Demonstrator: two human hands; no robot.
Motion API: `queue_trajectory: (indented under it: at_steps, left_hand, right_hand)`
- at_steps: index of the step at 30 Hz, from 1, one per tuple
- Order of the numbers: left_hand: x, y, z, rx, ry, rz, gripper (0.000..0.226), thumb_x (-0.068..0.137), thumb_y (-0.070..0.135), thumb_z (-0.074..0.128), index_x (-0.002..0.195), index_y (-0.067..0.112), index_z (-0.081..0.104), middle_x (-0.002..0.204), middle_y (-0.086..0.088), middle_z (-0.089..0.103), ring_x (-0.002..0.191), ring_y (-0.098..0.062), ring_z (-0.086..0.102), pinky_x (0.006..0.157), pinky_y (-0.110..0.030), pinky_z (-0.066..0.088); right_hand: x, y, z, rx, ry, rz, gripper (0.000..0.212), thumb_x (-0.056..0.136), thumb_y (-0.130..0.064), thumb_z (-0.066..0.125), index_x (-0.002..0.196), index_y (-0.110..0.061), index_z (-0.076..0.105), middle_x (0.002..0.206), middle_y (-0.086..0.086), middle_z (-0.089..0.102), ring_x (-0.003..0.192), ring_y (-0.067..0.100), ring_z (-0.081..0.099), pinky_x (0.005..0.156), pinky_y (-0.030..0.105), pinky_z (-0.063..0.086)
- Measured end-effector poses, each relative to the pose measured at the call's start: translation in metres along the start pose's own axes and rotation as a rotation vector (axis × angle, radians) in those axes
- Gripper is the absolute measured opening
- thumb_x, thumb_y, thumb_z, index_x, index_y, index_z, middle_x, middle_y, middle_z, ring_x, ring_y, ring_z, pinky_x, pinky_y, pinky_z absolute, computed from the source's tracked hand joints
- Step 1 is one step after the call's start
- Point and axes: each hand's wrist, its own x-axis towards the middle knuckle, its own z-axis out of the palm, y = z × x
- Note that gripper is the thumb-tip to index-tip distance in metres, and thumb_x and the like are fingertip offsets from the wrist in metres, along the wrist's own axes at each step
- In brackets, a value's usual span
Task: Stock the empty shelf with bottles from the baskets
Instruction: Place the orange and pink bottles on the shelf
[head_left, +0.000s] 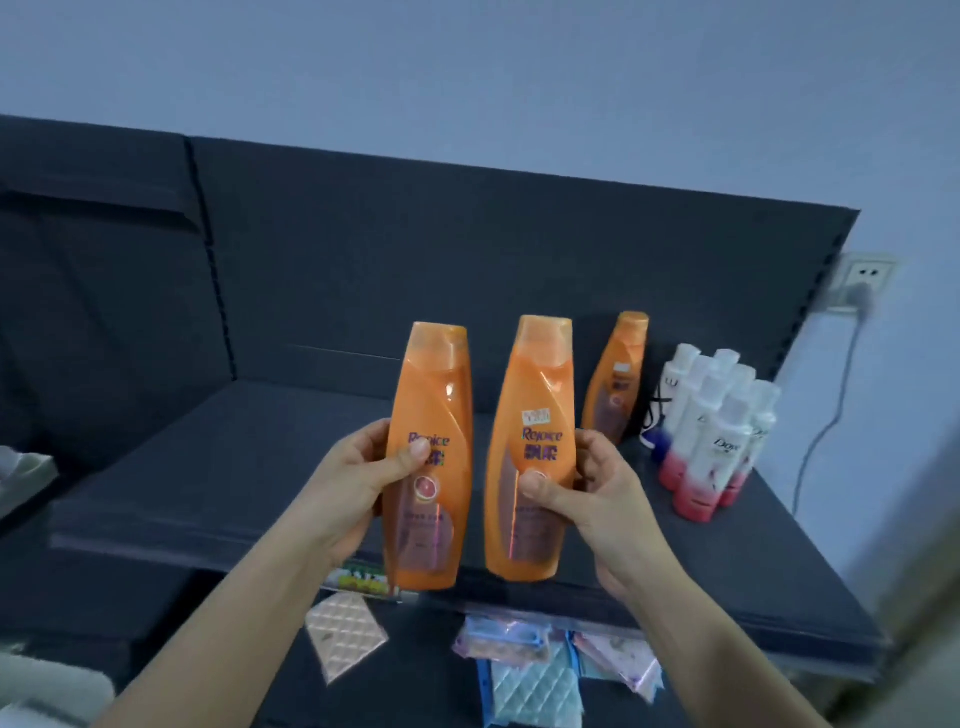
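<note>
My left hand (358, 483) grips an orange Rejoice bottle (431, 415) upright, thumb across its label. My right hand (597, 493) grips a second orange Rejoice bottle (535, 405) with a price sticker, also upright. Both bottles are held side by side in the air above the front of the dark shelf board (234, 467). A third orange bottle (615, 374) stands on the shelf at the back, right of the held pair. No basket is in view.
Several white and pink Dove bottles (717, 431) stand grouped at the shelf's right end. Packaged goods (524, 670) lie on the level below the shelf edge. A wall socket with a plug and cable (857, 291) is at the right.
</note>
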Motion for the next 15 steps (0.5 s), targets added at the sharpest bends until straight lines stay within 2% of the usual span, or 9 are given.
queue_trajectory:
  at_steps: [2, 5, 11, 15]
  left_hand:
    - [0.022, 0.0, 0.018, 0.021, -0.045, 0.002, 0.066, 0.053, 0.043, 0.087, 0.11, 0.018, 0.066, 0.104, -0.008, 0.075, 0.089, -0.024, 0.072, 0.084, -0.042, 0.053]
    - [0.059, -0.002, 0.042, 0.041, -0.088, -0.006, 0.042, 0.068, 0.025, 0.074, 0.109, 0.017, 0.065, 0.103, -0.007, 0.075, 0.093, -0.025, 0.07, 0.09, -0.044, 0.053]
    - [0.131, -0.013, 0.078, 0.076, -0.144, -0.047, 0.025, 0.083, 0.01, 0.07, 0.107, 0.017, 0.065, 0.102, -0.006, 0.075, 0.097, -0.026, 0.07, 0.09, -0.044, 0.054]
    - [0.168, -0.02, 0.097, 0.096, -0.149, -0.031, 0.027, 0.083, 0.01, 0.071, 0.108, 0.018, 0.066, 0.102, -0.003, 0.074, 0.095, -0.02, 0.07, 0.076, -0.028, 0.053]
  right_hand:
    - [0.013, 0.0, -0.019, -0.041, 0.039, -0.016, 0.052, 0.062, -0.012, 0.087, 0.106, -0.022, 0.061, 0.096, -0.004, 0.077, 0.087, 0.01, 0.071, 0.075, 0.023, 0.052]
    - [0.036, 0.002, -0.044, -0.084, 0.092, -0.033, 0.045, 0.07, -0.004, 0.084, 0.105, -0.021, 0.061, 0.094, -0.006, 0.076, 0.089, 0.009, 0.071, 0.072, 0.02, 0.053]
    - [0.082, 0.015, -0.085, -0.087, 0.195, -0.022, 0.04, 0.073, 0.005, 0.08, 0.1, -0.017, 0.061, 0.085, -0.008, 0.077, 0.081, 0.005, 0.072, 0.066, 0.014, 0.054]
    - [0.109, 0.029, -0.099, -0.149, 0.265, -0.008, 0.042, 0.071, 0.005, 0.082, 0.097, -0.02, 0.062, 0.084, -0.008, 0.075, 0.077, -0.001, 0.071, 0.063, 0.012, 0.053]
